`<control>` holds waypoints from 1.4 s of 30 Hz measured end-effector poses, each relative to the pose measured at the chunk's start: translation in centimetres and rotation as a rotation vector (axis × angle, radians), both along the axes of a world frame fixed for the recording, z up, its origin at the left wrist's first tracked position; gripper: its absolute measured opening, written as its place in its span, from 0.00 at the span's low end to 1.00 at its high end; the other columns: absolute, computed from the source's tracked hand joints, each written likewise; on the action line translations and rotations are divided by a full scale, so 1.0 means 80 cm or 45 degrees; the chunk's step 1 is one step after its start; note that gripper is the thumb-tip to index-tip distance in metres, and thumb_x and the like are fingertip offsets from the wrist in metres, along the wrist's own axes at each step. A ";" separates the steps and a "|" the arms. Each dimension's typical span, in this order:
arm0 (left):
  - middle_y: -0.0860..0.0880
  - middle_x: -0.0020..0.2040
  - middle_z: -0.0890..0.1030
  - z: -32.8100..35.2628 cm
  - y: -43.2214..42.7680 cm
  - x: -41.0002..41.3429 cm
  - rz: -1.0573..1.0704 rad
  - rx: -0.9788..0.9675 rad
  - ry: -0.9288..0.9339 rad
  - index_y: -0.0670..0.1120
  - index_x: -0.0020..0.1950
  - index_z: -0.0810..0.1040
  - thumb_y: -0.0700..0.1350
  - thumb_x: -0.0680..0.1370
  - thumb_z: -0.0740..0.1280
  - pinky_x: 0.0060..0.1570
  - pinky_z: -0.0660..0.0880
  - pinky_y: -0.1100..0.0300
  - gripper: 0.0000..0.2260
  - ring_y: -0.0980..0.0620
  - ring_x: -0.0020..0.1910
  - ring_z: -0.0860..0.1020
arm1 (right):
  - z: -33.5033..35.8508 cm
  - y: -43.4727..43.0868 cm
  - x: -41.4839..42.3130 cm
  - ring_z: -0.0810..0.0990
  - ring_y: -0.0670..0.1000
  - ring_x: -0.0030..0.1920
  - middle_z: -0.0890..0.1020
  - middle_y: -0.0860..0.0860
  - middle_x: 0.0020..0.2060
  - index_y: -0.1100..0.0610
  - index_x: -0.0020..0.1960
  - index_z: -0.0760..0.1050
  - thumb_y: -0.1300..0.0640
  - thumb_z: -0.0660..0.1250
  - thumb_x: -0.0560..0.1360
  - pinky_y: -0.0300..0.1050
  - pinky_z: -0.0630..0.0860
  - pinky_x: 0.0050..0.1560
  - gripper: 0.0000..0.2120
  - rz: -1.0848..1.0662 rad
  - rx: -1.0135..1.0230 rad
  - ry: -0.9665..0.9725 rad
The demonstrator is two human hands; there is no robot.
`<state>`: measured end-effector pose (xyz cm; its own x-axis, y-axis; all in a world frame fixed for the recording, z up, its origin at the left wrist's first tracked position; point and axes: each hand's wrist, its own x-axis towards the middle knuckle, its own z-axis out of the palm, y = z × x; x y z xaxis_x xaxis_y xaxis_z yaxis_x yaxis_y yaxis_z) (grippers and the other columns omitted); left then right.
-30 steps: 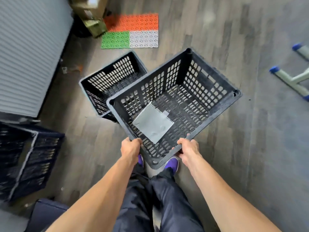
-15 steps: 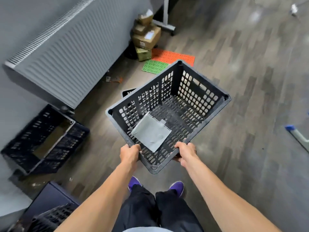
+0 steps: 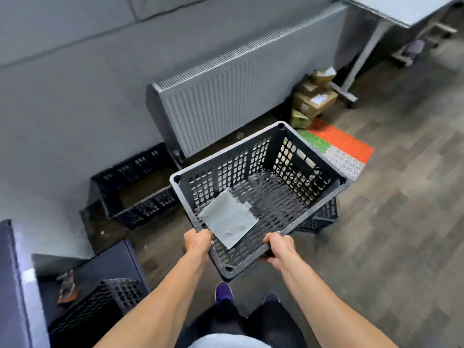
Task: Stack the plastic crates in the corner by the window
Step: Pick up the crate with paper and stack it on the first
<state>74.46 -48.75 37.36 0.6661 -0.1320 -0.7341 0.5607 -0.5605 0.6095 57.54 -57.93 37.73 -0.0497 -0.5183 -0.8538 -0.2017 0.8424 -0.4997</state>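
Observation:
I hold a black perforated plastic crate (image 3: 288, 177) in the air in front of me, tilted, with a grey sheet of paper (image 3: 227, 219) lying in its bottom. My left hand (image 3: 198, 241) grips its near rim on the left, my right hand (image 3: 278, 247) grips the near rim on the right. A second black crate (image 3: 324, 214) stands on the floor, mostly hidden under the held one. A third black crate (image 3: 135, 187) sits on the floor against the wall, left of the radiator. Part of another crate (image 3: 100, 305) shows at lower left.
A white radiator (image 3: 238, 96) runs along the grey wall. Cardboard boxes (image 3: 313, 99) are piled at its right end beside an orange, green and white mat (image 3: 341, 151). A table leg (image 3: 351, 79) stands further right. A dark blue box (image 3: 105, 267) is at lower left.
The view has lifted and turned left toward the wall. The held crate has stayed in both hands, and the crate by the wall has come nearer to the middle of the view.

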 end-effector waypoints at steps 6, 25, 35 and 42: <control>0.45 0.32 0.76 0.001 0.005 0.066 0.230 -0.022 0.002 0.38 0.43 0.77 0.30 0.68 0.64 0.38 0.76 0.55 0.07 0.46 0.29 0.77 | -0.001 -0.027 0.088 0.74 0.57 0.35 0.73 0.61 0.41 0.66 0.50 0.71 0.73 0.62 0.69 0.48 0.75 0.18 0.11 0.169 0.048 -0.066; 0.47 0.39 0.72 0.010 0.012 0.235 0.669 0.083 -0.057 0.36 0.47 0.72 0.27 0.72 0.61 0.36 0.75 0.55 0.07 0.43 0.34 0.78 | -0.022 -0.090 0.328 0.74 0.56 0.27 0.74 0.61 0.39 0.64 0.43 0.72 0.70 0.62 0.69 0.54 0.80 0.28 0.05 0.771 0.141 -0.041; 0.46 0.36 0.74 -0.027 0.074 0.377 0.555 0.077 0.030 0.39 0.42 0.72 0.30 0.69 0.64 0.34 0.70 0.57 0.06 0.42 0.37 0.83 | -0.054 -0.055 0.452 0.73 0.55 0.31 0.73 0.58 0.37 0.60 0.47 0.70 0.64 0.62 0.73 0.53 0.81 0.30 0.04 0.775 0.225 0.019; 0.46 0.30 0.74 -0.057 0.122 0.505 0.386 0.097 0.053 0.43 0.38 0.73 0.34 0.66 0.66 0.38 0.78 0.51 0.06 0.46 0.29 0.78 | -0.062 0.002 0.536 0.72 0.51 0.28 0.70 0.55 0.33 0.60 0.41 0.68 0.63 0.61 0.78 0.43 0.79 0.23 0.06 0.680 0.405 0.013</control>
